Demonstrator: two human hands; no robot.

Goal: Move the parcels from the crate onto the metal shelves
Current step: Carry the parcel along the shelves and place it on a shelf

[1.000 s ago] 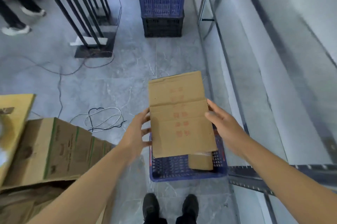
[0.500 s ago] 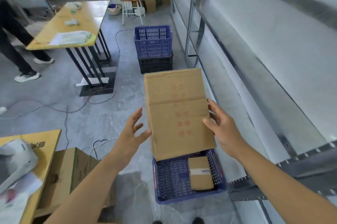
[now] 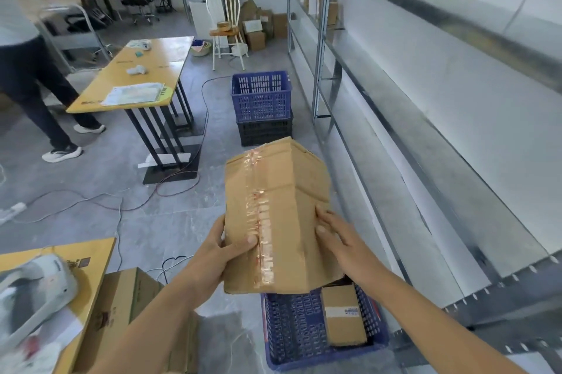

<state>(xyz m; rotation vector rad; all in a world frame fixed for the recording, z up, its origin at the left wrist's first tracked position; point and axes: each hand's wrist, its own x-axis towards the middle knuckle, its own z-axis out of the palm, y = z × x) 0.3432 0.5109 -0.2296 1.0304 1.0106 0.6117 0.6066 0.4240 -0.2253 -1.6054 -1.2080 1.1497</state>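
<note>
I hold a large brown cardboard parcel with a strip of clear tape down its top, raised above a blue plastic crate on the floor. My left hand grips the parcel's left edge, thumb on top. My right hand lies flat on its right side. Inside the crate rests a small brown parcel with a white label. The metal shelves run along the wall to my right, their long galvanised boards bare beside me.
A blue crate stacked on a black one stands ahead by the shelf upright. A yellow table and a person are to the left. Cables trail across the floor. A cardboard box and a yellow table corner sit at lower left.
The parcel has risen out of the crate and turned so its taped face is up. My left hand closed on its edge. My view lifted, showing more of the room.
</note>
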